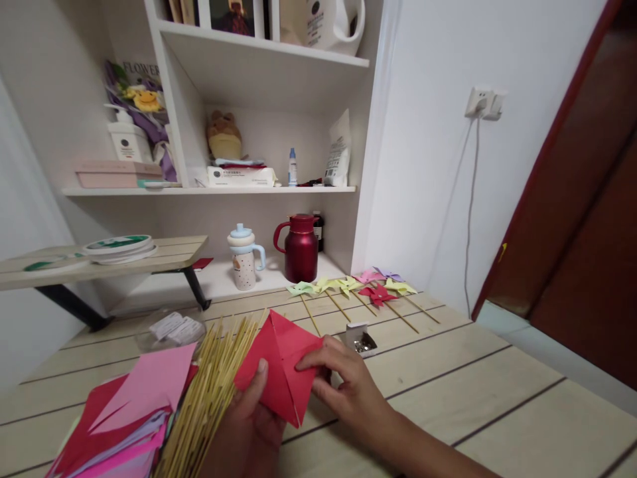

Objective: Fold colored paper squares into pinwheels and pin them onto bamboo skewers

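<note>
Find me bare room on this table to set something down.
The pale striped tabletop right of the right hand and small white open box looks bare. Crowded: left, with stacked coloured paper and thin yellow sticks; back, with colourful paper pinwheels.

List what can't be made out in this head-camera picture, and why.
All in the head view:
Left hand: most fingers hidden behind the red paper.
Small box: its shiny contents are too small to identify.
White slips: printing too small and blurred to read.
Dark bottle: partly hidden by the red jug.
White container with a handle: upper part cut off by the top edge.
Paper stack: near end cut off by the bottom edge.
</note>
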Demonstrator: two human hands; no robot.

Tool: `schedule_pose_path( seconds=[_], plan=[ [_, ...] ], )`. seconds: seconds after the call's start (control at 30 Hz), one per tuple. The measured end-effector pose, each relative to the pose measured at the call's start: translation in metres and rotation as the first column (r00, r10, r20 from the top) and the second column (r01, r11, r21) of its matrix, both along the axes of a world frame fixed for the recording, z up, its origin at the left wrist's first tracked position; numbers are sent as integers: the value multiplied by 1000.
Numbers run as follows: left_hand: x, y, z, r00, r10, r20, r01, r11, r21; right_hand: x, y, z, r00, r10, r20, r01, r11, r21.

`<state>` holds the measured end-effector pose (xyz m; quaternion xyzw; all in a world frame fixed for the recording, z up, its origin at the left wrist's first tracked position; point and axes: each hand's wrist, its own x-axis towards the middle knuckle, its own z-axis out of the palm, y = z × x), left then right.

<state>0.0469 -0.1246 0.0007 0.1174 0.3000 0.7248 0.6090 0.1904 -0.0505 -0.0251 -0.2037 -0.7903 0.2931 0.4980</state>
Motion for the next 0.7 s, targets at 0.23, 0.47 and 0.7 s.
schedule_pose_path(
  seconds=[0.23,0.47,0.7],
  plan=[
    [-3,10,-13,1000,29,-7,-30,998,-62,0,-1,2,999,36,-29,-37,998,-51],
    [-5,15,-18,999,44,-3,-44,996,-83,1,-4,3,988,123,-88,-130,989,-72],
    [-4,10,-9,998,-61,-18,59,993,-106,-2,-4,2,990,101,-101,-124,959,-254]
  ],
)
